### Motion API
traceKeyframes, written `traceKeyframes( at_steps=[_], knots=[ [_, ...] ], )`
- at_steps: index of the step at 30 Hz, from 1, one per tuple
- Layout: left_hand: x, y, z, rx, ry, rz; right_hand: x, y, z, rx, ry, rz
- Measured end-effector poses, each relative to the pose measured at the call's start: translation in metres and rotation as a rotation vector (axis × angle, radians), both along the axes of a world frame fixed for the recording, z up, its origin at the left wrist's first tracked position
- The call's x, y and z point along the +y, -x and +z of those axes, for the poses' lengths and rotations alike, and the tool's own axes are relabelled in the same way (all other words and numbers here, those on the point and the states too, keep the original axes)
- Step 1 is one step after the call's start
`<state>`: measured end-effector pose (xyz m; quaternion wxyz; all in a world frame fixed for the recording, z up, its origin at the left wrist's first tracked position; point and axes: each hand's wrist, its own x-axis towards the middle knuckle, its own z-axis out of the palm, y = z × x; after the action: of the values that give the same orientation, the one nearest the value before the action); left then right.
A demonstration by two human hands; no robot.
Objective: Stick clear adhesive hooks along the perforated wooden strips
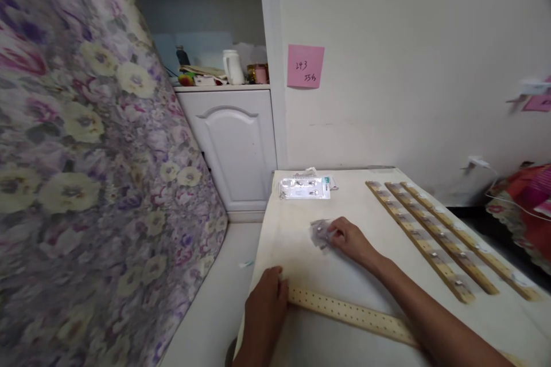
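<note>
A long pale wooden strip with rows of small holes point(344, 309) lies across the near part of the white table. My left hand point(266, 301) is closed around its left end, which the fingers partly hide. Farther in, my right hand point(350, 241) pinches at the right edge of a small heap of greyish, see-through pieces point(319, 233). What sits between those fingertips is too small and blurred to name. My right forearm passes over the right part of the strip.
Three wooden strips carrying small clear and shiny fittings point(424, 241) lie at the right. Clear blister packs point(303, 188) rest by the wall. A floral curtain point(94, 155) hangs at left beside a white cabinet point(235, 149). A pink note point(305, 66) is on the wall.
</note>
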<state>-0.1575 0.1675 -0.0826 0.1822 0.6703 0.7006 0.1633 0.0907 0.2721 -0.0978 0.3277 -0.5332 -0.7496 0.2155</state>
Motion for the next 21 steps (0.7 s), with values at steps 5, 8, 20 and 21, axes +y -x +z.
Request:
traceKeyframes(
  at_steps=[5,8,20,21],
  knots=[
    [-0.004,-0.003,-0.002,0.01,-0.012,-0.011,-0.044,-0.034,-0.008,0.1,0.107,0.032],
    [-0.007,-0.004,-0.005,0.011,-0.019,-0.011,-0.053,-0.04,-0.012,0.136,0.129,-0.006],
    [-0.004,0.0,-0.009,-0.01,-0.008,0.011,0.03,0.036,-0.007,-0.14,0.104,-0.01],
    [-0.004,0.001,-0.01,-0.015,-0.007,0.008,0.032,0.04,-0.008,-0.177,0.112,-0.026]
  ],
)
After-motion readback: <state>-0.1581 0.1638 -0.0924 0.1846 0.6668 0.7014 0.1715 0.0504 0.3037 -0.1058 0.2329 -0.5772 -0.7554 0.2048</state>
